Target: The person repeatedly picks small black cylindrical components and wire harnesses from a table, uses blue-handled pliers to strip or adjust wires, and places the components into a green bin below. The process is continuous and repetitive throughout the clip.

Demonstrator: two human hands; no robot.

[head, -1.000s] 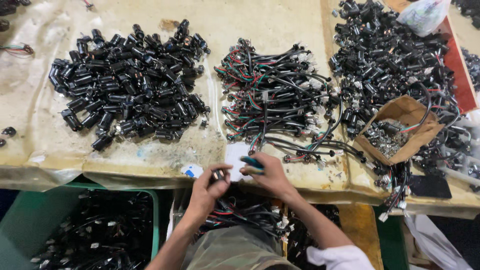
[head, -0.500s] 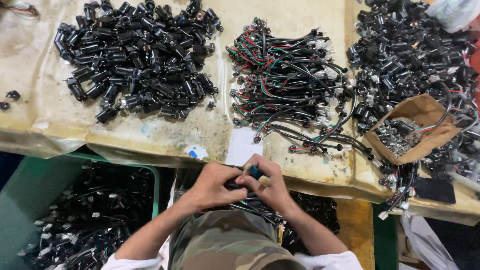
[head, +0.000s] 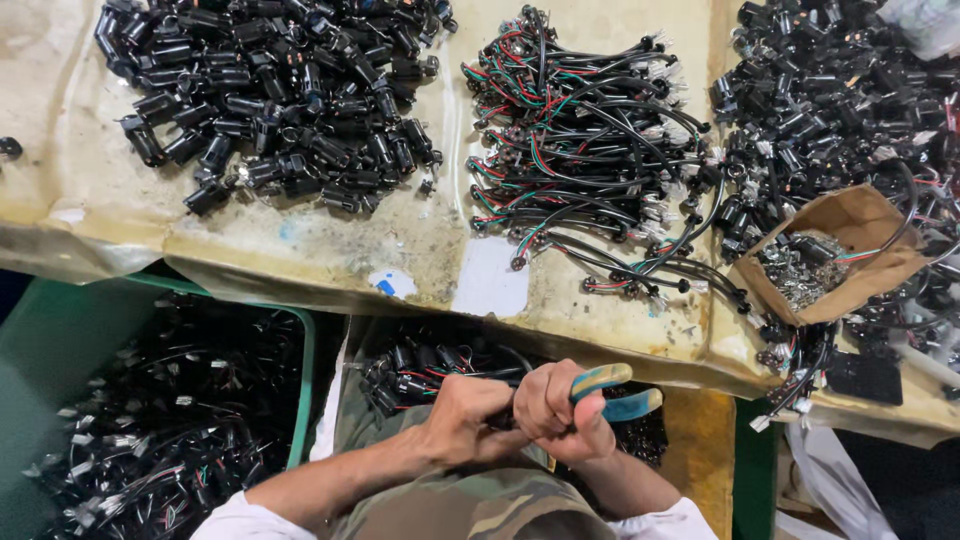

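Gripping pliers (head: 612,392) in right hand (head: 562,415), fingers wrapped tight; left hand (head: 468,415) fingers pinching a cable, below worktop (head: 300,250).

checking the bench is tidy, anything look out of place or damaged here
A few things stand out. The cardboard box of small metal parts is torn open and sagging. Some cables dangle over the table edge. The table cover is stained and worn. The right hand grips pliers.

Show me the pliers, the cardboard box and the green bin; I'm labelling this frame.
pliers (head: 612,392), head view, on the teal and yellow handles.
cardboard box (head: 868,218), head view, on its open brown flap.
green bin (head: 305,350), head view, on its right rim.
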